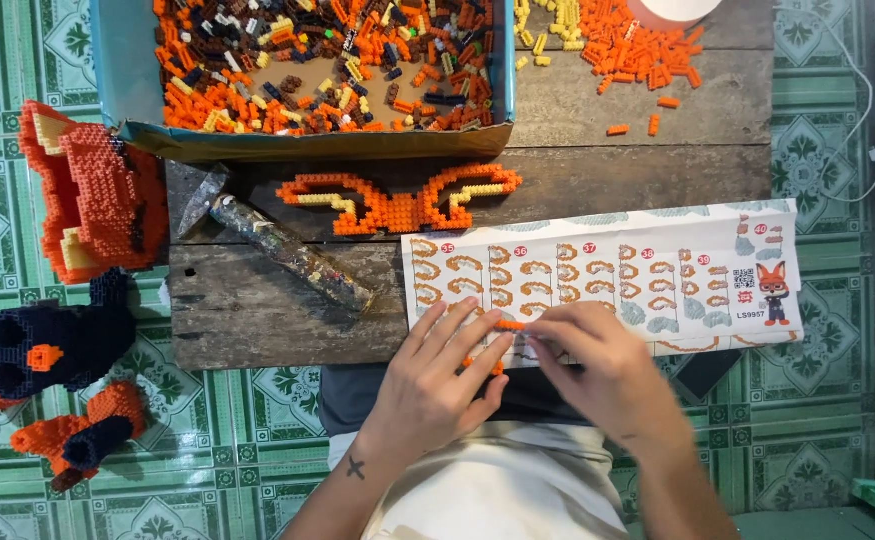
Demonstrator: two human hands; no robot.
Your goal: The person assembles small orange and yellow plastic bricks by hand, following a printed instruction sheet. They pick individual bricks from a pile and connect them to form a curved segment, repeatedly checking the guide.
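My left hand (pixel 437 375) and my right hand (pixel 592 365) meet at the near edge of a low wooden table (pixel 257 310). Between their fingertips they pinch a small orange brick piece (pixel 507 326); more orange shows under the left fingers. The hands rest over a white instruction sheet (pixel 607 275) printed with rows of orange curved steps. Just beyond lies a built orange and yellow wing-shaped brick piece (pixel 397 205).
A blue cardboard box (pixel 307 135) holds several orange, brown and yellow bricks. Loose orange and yellow bricks (pixel 627 45) lie at the far right. A hammer (pixel 277 245) lies on the table. Built orange and dark models (pixel 87 190) stand on the green tiled floor (pixel 827 350) at left.
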